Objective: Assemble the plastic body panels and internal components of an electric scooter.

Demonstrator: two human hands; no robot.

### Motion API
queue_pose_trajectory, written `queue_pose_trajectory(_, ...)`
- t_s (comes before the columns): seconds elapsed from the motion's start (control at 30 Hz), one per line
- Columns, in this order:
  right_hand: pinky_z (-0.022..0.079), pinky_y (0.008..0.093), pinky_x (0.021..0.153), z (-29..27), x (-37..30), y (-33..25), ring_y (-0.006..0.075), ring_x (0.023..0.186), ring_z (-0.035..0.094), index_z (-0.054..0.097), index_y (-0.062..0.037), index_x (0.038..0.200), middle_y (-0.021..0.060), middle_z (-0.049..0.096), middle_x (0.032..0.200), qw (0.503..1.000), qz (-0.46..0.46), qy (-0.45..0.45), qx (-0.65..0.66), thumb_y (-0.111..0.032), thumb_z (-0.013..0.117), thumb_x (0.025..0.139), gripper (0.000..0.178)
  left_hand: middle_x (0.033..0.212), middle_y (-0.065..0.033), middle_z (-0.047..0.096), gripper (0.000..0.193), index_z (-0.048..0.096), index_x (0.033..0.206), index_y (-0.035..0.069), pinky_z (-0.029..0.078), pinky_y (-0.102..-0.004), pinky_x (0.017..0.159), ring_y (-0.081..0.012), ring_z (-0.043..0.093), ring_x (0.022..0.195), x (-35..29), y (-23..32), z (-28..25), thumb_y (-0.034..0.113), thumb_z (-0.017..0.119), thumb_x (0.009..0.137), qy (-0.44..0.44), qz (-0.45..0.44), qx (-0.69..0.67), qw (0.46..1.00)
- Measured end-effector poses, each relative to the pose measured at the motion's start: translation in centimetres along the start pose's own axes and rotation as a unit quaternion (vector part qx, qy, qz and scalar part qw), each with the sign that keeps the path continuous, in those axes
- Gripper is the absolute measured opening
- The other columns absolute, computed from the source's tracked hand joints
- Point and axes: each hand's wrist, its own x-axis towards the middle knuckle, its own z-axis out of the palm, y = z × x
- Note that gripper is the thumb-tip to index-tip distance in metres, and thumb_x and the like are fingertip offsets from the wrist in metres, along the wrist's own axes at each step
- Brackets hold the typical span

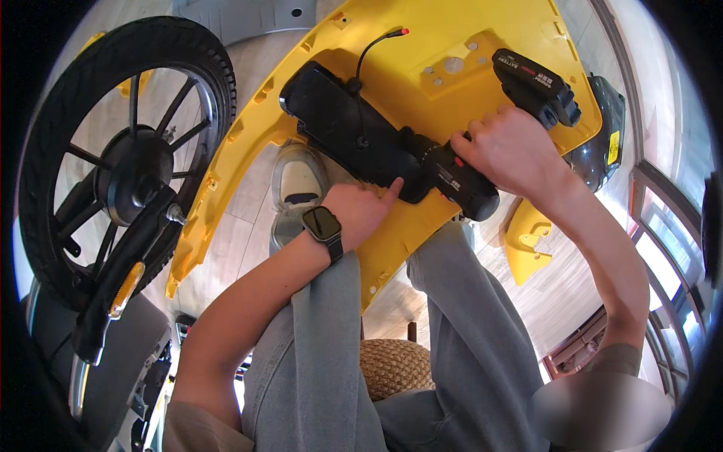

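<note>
A large yellow plastic panel [444, 29] lies across my knees, inner side up. On it rests a long black housing [343, 124], from which a thin black cable [367, 56] with a red tip curves up. My right hand [512, 147] grips a black cordless drill [467, 184], its battery pointing up and right. The drill's front end meets the housing; the bit and any screw are hidden. My left hand [358, 211] holds the panel's edge beside the housing, index finger stretched onto the housing's lower end. Its other fingers are mostly hidden.
A black spoked wheel [135, 166] with a tyre and fork stands at left, an orange reflector [126, 290] on the fork. A smaller yellow part [527, 233] lies on the floor at right. Behind the panel is a glossy black part [608, 128]. A grey panel [245, 19] lies at the far side.
</note>
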Motion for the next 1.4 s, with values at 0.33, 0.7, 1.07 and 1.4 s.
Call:
queue_pose_trajectory(0.33, 0.051, 0.0398, 0.063, -0.9, 1.3, 0.2, 0.0266, 0.069, 0.069, 0.065, -0.0125, 0.082, 0.0066, 0.065, 0.070, 0.996, -0.015, -0.089, -0.014, -0.018, 0.066, 0.080, 0.007, 0.081, -0.0124, 0.069, 0.063, 0.040, 0.153, 0.011, 0.056, -0.0408, 0.055, -0.0285, 0.070, 0.072, 0.1, 0.0, 0.5, 0.017, 0.052, 0.091, 0.023, 0.005, 0.001, 1.000)
queue_pose_trajectory(0.7, 0.051, 0.0392, 0.064, 0.0, 0.6, -0.1, 0.0261, 0.069, 0.069, 0.065, -0.0137, 0.086, 0.0064, 0.064, 0.070, 0.998, 0.003, -0.065, 0.005, -0.020, 0.066, 0.080, 0.008, 0.077, -0.0101, 0.069, 0.062, 0.042, 0.152, 0.011, 0.055, -0.0402, 0.052, -0.0275, 0.070, 0.066, 0.1, 0.2, 0.3, 0.016, 0.052, 0.091, 0.032, 0.003, -0.008, 0.999)
queue_pose_trajectory(1.07, 0.054, 0.0398, 0.060, 0.4, 1.0, -0.7, 0.0274, 0.063, 0.070, 0.070, -0.0130, 0.071, 0.0079, 0.068, 0.065, 1.000, 0.006, -0.014, -0.001, -0.020, 0.064, 0.079, 0.012, 0.074, -0.0095, 0.068, 0.062, 0.042, 0.152, 0.010, 0.055, -0.0403, 0.052, -0.0272, 0.070, 0.065, 0.0, 0.2, 0.8, 0.016, 0.051, 0.092, 0.046, 0.005, 0.006, 0.999)
queue_pose_trajectory(1.4, 0.054, 0.0386, 0.061, 0.6, 0.9, -0.2, 0.0259, 0.065, 0.071, 0.071, -0.0138, 0.068, 0.0071, 0.068, 0.064, 1.000, 0.002, 0.005, -0.006, -0.018, 0.066, 0.074, 0.009, 0.075, -0.0111, 0.069, 0.063, 0.041, 0.153, 0.007, 0.055, -0.0411, 0.052, -0.0281, 0.070, 0.063, 0.2, 0.4, 0.5, 0.014, 0.051, 0.091, 0.033, 0.009, 0.011, 0.999)
